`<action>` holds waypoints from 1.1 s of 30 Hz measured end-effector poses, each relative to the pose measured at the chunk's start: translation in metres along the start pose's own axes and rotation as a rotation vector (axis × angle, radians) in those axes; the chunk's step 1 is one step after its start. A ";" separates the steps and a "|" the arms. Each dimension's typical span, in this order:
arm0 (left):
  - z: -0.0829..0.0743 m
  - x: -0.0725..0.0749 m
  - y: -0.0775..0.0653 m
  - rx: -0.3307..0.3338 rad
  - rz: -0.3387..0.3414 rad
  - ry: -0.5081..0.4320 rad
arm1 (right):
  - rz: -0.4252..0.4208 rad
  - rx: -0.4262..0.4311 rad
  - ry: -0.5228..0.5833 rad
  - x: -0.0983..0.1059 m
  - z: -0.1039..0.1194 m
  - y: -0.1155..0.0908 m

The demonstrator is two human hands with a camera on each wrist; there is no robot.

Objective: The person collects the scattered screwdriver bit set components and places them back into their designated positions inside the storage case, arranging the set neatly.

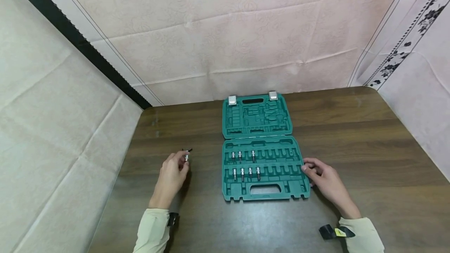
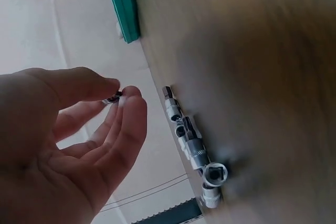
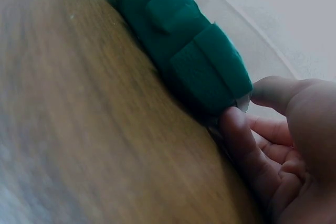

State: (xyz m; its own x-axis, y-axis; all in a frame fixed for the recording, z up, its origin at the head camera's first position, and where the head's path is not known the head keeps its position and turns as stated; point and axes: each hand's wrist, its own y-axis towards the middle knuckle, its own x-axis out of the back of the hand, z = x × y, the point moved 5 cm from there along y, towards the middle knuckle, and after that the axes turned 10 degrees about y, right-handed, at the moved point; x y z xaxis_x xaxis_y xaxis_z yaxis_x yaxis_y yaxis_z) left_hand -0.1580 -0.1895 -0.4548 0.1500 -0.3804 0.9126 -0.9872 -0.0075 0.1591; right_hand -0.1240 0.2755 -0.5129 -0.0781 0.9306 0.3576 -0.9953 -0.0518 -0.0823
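A green socket case (image 1: pixel 228 195) lies open on the table, its lid (image 1: pixel 258 114) folded back to the far side. Two rows of bit sockets (image 1: pixel 250 171) stand in the left part of its tray; the other slots beside them are bare. My left hand (image 1: pixel 169 177), left of the case, pinches a small metal bit socket (image 2: pixel 112 99) between thumb and fingertips, mostly hidden by them. Close by on the table is a little heap of loose bit sockets (image 2: pixel 195 153). On the other side, my right hand (image 1: pixel 327 182) grips the tray's right edge, thumb on top and fingers lower down.
The brown wooden table (image 1: pixel 369 147) reaches back to a pale cloth wall (image 1: pixel 225 42). Two silver latches (image 1: pixel 273 95) stick up from the lid's far edge. A dark strap with a yellow label (image 1: pixel 340 232) is on the right wrist.
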 end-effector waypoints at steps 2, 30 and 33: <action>-0.001 -0.001 0.001 0.008 0.004 -0.009 | -0.002 0.001 -0.003 0.000 0.000 0.000; -0.039 -0.007 0.003 -0.033 0.102 -0.065 | -0.004 0.000 -0.018 0.001 0.000 0.000; -0.045 -0.006 0.002 -0.056 0.093 -0.065 | -0.003 -0.005 -0.016 0.000 -0.001 -0.001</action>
State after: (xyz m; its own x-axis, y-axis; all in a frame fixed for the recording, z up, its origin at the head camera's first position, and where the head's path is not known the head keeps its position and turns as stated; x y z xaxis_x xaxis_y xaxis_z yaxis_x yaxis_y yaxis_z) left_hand -0.1590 -0.1455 -0.4433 0.0520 -0.4358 0.8985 -0.9919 0.0815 0.0970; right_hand -0.1233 0.2759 -0.5133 -0.0760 0.9249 0.3725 -0.9952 -0.0471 -0.0862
